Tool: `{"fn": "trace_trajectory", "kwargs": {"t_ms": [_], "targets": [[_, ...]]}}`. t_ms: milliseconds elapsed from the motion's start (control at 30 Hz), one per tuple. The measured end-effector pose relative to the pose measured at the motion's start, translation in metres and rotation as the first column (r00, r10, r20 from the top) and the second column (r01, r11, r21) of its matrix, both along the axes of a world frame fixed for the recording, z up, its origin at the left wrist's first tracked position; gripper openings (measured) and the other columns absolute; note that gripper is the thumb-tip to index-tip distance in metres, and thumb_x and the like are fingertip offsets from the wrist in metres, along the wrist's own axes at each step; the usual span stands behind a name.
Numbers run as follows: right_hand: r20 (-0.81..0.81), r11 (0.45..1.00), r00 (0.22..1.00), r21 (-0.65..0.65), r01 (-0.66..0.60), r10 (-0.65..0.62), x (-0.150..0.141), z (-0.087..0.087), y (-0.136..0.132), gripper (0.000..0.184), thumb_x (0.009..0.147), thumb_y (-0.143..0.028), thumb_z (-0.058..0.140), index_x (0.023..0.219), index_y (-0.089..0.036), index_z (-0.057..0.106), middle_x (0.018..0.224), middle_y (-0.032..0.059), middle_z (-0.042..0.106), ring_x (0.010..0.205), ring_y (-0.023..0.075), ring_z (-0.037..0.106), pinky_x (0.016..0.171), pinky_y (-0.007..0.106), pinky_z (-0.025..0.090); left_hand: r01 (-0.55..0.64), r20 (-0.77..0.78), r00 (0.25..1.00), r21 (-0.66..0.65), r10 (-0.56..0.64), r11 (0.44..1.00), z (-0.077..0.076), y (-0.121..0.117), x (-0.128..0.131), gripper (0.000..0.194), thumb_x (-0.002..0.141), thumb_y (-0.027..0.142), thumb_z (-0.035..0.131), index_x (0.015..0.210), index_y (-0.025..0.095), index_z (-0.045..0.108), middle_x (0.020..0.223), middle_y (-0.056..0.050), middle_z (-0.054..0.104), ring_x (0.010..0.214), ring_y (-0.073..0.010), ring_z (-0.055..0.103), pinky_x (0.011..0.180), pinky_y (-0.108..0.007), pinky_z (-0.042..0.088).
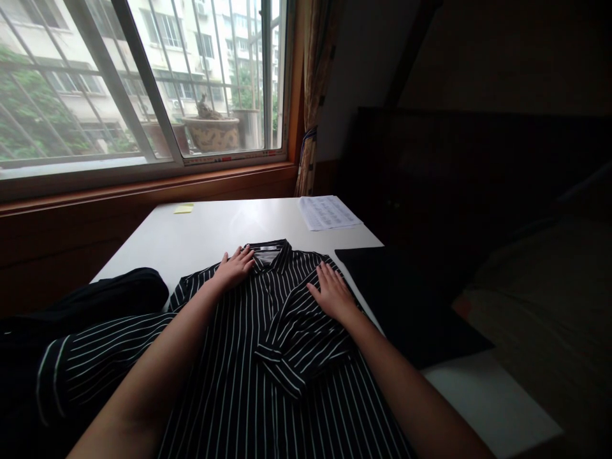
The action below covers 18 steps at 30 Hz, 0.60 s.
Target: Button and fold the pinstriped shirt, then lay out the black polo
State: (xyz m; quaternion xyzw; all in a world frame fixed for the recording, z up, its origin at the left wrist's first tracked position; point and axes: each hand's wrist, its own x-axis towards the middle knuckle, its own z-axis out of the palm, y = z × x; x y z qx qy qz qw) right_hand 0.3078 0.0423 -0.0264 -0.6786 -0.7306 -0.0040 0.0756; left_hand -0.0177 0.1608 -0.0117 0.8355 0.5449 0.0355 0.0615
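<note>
Where the striped shirt (239,338) lies: on the white surface (239,220), front side up, in the middle of the clock, with its collar (284,256) at 12, toward the window (215,76).
Left hand (234,264): flat on the cloth at 11 o'clock, fingers a bit apart, tips by the collar. It grips nothing.
Right hand (333,292): flat too, at 2 o'clock, on the top of the folded sleeve (306,328). It grips nothing.
Good pressing: this looks like smoothing, so soft, wide palms should work best. Push out from the collar, and don't pull the collar crooked.
Folded sleeve: it lies across the shirt front. Some creases show, so light pats may help.
Other sleeve (115,347): it sticks out to 9 o'clock. It could bunch up by the dark bundle (124,290) at 10.
Edges: dark cloth (406,299) lies beside the shirt at 3 o'clock and hides some of the surface's edge. Too dim to tell if it hangs over.
Open room: most is past the collar, between the yellow note (183,208) at 11 and the papers (329,212) at 1. One more bare bit shows at 4.
</note>
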Motion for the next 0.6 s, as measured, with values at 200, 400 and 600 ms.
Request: {"fn": "trace_trajectory", "kwargs": {"t_ms": [200,400,600], "targets": [[-0.007,1.0,1.0,0.008,-0.004,0.004,0.0005,0.0,-0.0002,0.078,0.1,-0.061,0.026,0.155,-0.006,0.028,0.165,0.0137,0.017,0.152,0.0255,0.015,0.124,0.041,0.01,-0.044,0.003,0.999,0.049,0.044,0.998,-0.0064,0.0034,0.0055,0.063,0.101,0.057,0.021,0.157,0.028,0.022,0.166,-0.004,0.009,0.153,-0.0309,0.009,0.117,-0.065,0.011],[-0.009,1.0,1.0,0.013,-0.002,0.002,0.0001,-0.0006,-0.0004,0.077,0.1,-0.059,0.027,0.155,-0.006,0.029,0.164,0.0137,0.019,0.152,0.0258,0.016,0.124,0.04,0.01,-0.065,0.043,0.997,0.107,0.061,0.992,-0.0071,0.0081,0.0065,0.058,0.101,0.055,0.028,0.154,0.031,0.03,0.165,-0.003,0.018,0.151,-0.0333,0.017,0.116,-0.067,0.015],[-0.026,0.999,0.999,0.05,0.023,-0.021,-0.0025,0.0026,-0.0014,0.071,0.099,-0.055,0.034,0.152,-0.008,0.036,0.162,0.0135,0.027,0.15,0.0268,0.022,0.123,0.042,0.014,-0.106,0.142,0.988,0.283,0.068,0.953,-0.0017,-0.001,0.0037,0.053,0.102,0.041,0.034,0.152,0.022,0.035,0.16,-0.009,0.032,0.144,-0.0291,0.034,0.117,-0.051,0.028]]}}
